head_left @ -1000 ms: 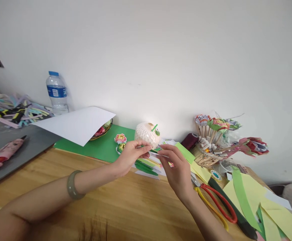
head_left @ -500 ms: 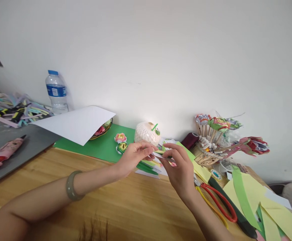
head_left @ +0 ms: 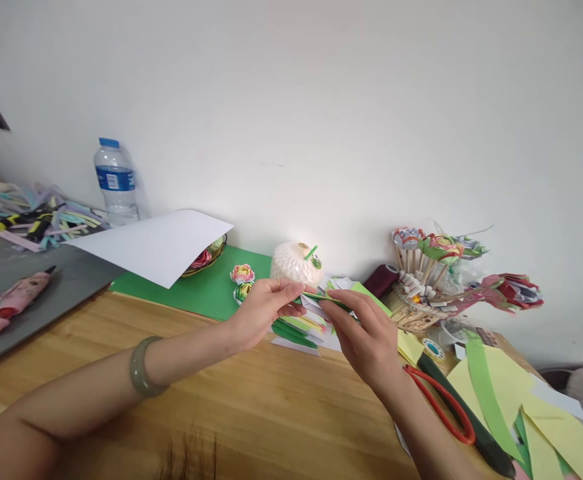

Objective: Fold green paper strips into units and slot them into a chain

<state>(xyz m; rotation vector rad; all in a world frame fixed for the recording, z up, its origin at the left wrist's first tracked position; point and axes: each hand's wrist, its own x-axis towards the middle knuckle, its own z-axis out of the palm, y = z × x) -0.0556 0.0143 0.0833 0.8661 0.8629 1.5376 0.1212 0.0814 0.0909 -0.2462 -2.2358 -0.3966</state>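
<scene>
Above the wooden table, my left hand pinches one end of a thin stack of paper strips, green and white at the edges. My right hand grips the other end between thumb and fingers. Both hands are closed, and the strips lie nearly level between them. Just below the fingers are more folded green and white papers on the table. Behind the hands stands a white netted round object with a green straw. Two paper flowers rest left of it on a green sheet.
At left are a water bottle, a large white sheet over a basket, and a pink glue gun on a grey mat. At right stand a basket of paper flowers, red-handled scissors and yellow paper pieces.
My right hand has turned, its fingers now lying flatter over the strips. The strips' green edge shows more. My right forearm now covers more of the scissors.
</scene>
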